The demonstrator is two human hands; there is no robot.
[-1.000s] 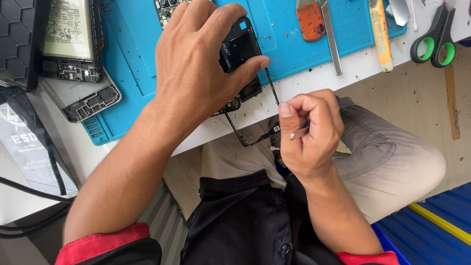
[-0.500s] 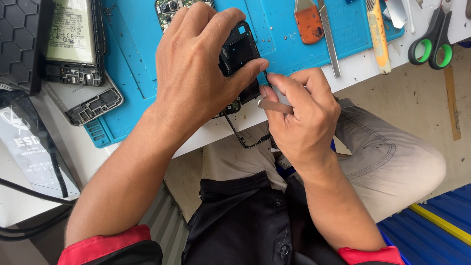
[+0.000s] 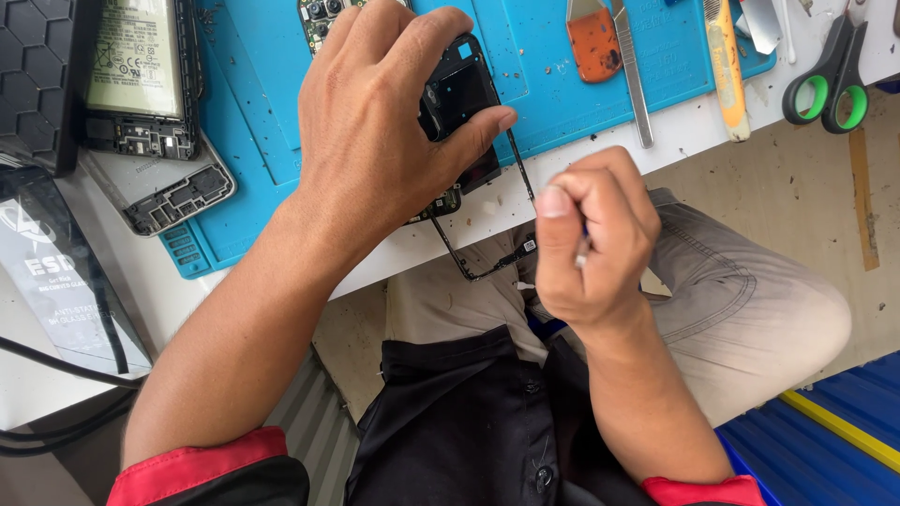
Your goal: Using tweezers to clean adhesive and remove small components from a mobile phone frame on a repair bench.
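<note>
My left hand presses down on an opened black phone frame that lies on a blue work mat and juts past the table's front edge. Thumb and fingers clamp the frame's sides. Its thin lower bezel hangs over my lap. My right hand is held in a fist just right of that bezel, pinching a small thin tool whose tip barely shows. The fist does not touch the phone.
On the mat lie an orange scraper, a metal spudger and a yellow knife. Green-handled scissors rest at the right. Another opened phone with its battery and a grey cover sit at the left, beside a black cable.
My right hand, which was at the phone's right edge beside my left thumb half a second ago, has drawn back toward me and to the right. My left hand keeps its hold.
</note>
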